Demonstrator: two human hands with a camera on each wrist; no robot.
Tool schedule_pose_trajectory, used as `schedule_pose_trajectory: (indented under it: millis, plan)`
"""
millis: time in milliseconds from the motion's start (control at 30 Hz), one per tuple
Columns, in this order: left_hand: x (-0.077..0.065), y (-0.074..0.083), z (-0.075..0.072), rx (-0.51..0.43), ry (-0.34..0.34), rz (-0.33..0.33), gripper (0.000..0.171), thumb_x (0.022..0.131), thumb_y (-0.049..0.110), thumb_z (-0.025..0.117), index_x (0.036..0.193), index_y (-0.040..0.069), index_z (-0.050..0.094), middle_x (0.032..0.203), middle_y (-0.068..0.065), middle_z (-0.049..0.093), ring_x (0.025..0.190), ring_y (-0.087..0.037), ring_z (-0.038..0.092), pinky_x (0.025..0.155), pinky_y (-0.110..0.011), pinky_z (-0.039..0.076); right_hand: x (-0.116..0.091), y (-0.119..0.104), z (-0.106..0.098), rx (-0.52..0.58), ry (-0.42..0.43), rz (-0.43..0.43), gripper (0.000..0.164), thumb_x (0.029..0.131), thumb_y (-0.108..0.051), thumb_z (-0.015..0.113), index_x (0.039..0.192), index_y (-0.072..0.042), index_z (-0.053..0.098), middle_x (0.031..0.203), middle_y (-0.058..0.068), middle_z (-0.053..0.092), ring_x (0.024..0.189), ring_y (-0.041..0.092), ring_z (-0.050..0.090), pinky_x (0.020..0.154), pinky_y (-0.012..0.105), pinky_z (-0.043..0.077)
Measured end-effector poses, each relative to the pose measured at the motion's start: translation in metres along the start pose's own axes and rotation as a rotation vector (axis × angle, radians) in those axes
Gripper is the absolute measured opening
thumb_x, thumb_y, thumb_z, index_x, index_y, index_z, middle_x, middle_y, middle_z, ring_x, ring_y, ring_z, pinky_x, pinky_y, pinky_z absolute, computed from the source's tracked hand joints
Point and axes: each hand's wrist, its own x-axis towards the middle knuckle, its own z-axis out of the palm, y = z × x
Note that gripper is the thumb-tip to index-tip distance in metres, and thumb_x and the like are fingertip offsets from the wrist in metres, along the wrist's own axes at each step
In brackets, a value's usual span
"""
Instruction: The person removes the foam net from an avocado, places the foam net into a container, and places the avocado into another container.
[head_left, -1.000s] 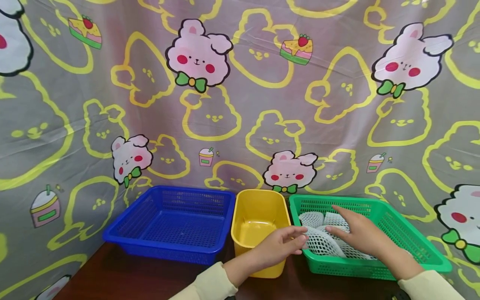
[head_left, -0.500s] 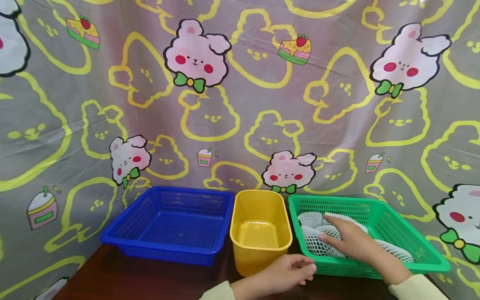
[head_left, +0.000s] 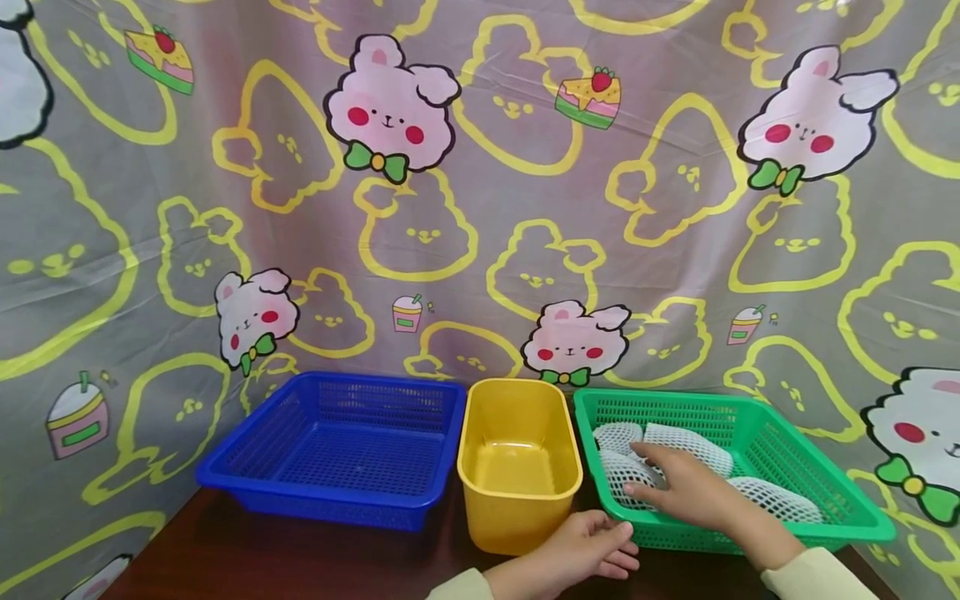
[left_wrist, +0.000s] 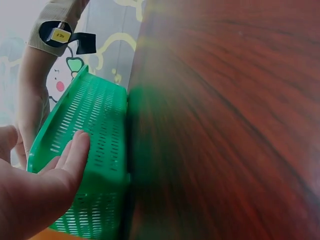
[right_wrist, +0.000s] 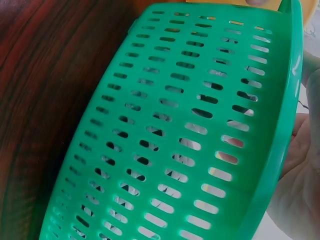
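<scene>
Several white foam fruit nets (head_left: 686, 446) lie in the green basket (head_left: 795, 533) at the right; whether they cover anything is hidden. Over the basket's left part, my right hand (head_left: 693, 492) has thumb and forefinger spread above a front-left foam net (head_left: 626, 477). Contact with it cannot be made out. Just outside the basket's front left corner, my left hand (head_left: 581, 546) hovers with relaxed fingers and holds nothing. The left wrist view shows the same left hand (left_wrist: 50, 185) beside the basket wall (left_wrist: 100, 130). Basket slots hide most of the right wrist view.
A yellow bin (head_left: 517, 500) stands between the green basket and a blue basket (head_left: 337, 500) at the left. All three sit on a dark wooden table (head_left: 217, 558). A patterned curtain (head_left: 450, 208) hangs close behind them.
My left hand has dropped from the green basket's rim to below its front corner. My right hand has shifted slightly left and lower over the foam nets.
</scene>
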Motion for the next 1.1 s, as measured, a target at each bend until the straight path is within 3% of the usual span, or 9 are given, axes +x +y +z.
schedule_pose_trajectory:
  millis: [200, 433, 700, 933, 1100]
  plan:
    - [0.007, -0.002, 0.005, -0.08, 0.066, -0.009, 0.03, 0.103, 0.025, 0.05, 0.108, -0.004, 0.055, 0.102, -0.02, 0.068, 0.096, -0.032, 0.067, 0.081, -0.042, 0.055, 0.0, -0.002, 0.002, -0.007, -0.019, -0.004, 0.075, 0.084, -0.054, 0.069, 0.129, 0.004, 0.056, 0.126, 0.018, 0.06, 0.117, 0.038, 0.054, 0.095, 0.056, 0.042]
    - [0.01, -0.007, 0.009, -0.176, 0.102, 0.061, 0.024, 0.104, 0.019, 0.047, 0.108, -0.003, 0.055, 0.098, -0.024, 0.068, 0.093, -0.034, 0.068, 0.08, -0.044, 0.055, 0.002, -0.002, 0.005, 0.002, -0.047, -0.012, 0.072, 0.083, -0.051, 0.071, 0.127, 0.003, 0.058, 0.123, 0.017, 0.061, 0.116, 0.039, 0.055, 0.096, 0.058, 0.041]
    - [0.01, -0.006, 0.01, -0.186, 0.1, 0.051, 0.028, 0.104, 0.02, 0.045, 0.11, -0.003, 0.059, 0.098, -0.023, 0.069, 0.093, -0.034, 0.068, 0.08, -0.044, 0.055, 0.009, -0.005, 0.006, -0.032, -0.058, 0.007, 0.071, 0.075, -0.045, 0.08, 0.12, 0.006, 0.061, 0.116, 0.016, 0.064, 0.11, 0.039, 0.058, 0.093, 0.056, 0.043]
    - [0.011, -0.005, 0.01, -0.189, 0.102, 0.045, 0.025, 0.104, 0.019, 0.045, 0.104, -0.002, 0.058, 0.098, -0.024, 0.069, 0.093, -0.034, 0.068, 0.08, -0.044, 0.055, 0.018, -0.014, 0.002, -0.06, -0.154, 0.107, 0.065, 0.072, -0.028, 0.084, 0.12, 0.008, 0.06, 0.117, 0.019, 0.063, 0.111, 0.041, 0.056, 0.095, 0.057, 0.041]
    - [0.011, -0.004, 0.01, -0.19, 0.106, 0.027, 0.023, 0.104, 0.019, 0.045, 0.103, -0.001, 0.058, 0.098, -0.024, 0.069, 0.093, -0.034, 0.069, 0.08, -0.044, 0.055, 0.023, -0.021, 0.002, -0.095, -0.193, 0.124, 0.065, 0.069, -0.019, 0.086, 0.121, 0.01, 0.058, 0.118, 0.022, 0.061, 0.114, 0.044, 0.053, 0.096, 0.058, 0.039]
